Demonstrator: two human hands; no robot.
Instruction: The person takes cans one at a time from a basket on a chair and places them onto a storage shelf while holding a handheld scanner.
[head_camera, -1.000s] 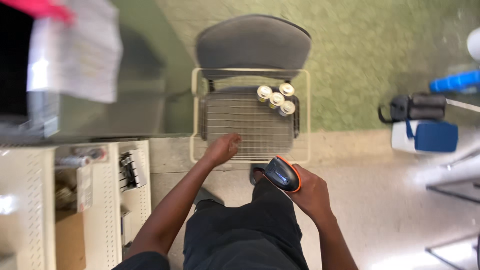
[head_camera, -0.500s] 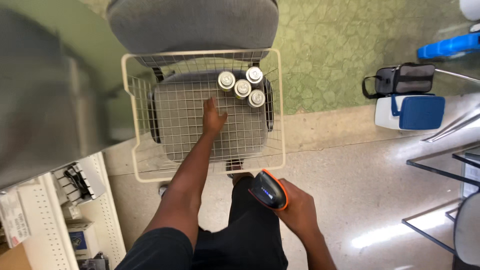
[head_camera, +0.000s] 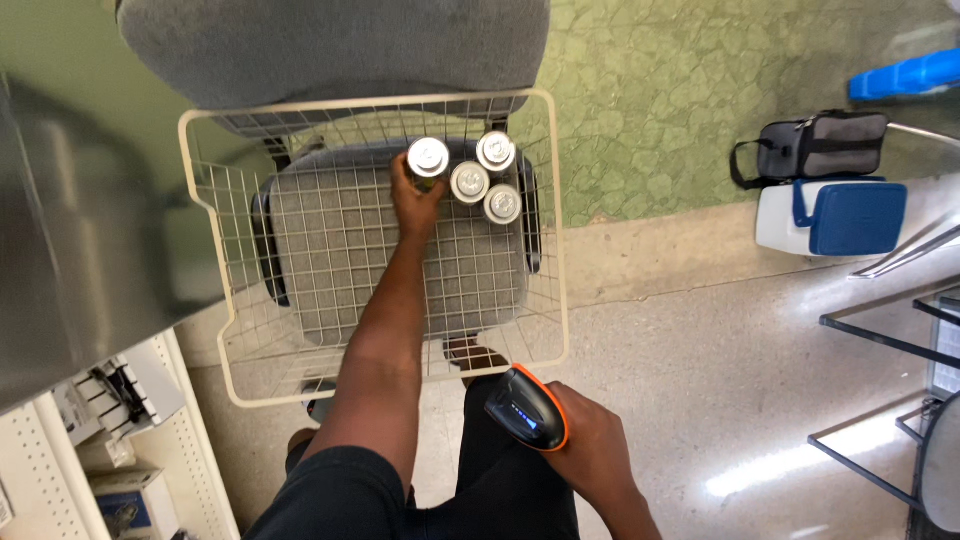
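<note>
The left hand (head_camera: 415, 205) was closed around one can (head_camera: 428, 160) at the far side of the wire basket (head_camera: 232, 372), three more cans (head_camera: 469, 182) crowding just right of it. The right hand (head_camera: 590, 445) gripped a scanner (head_camera: 527, 410) near the body; lifting carelessly could have toppled the neighbouring cans.
</note>
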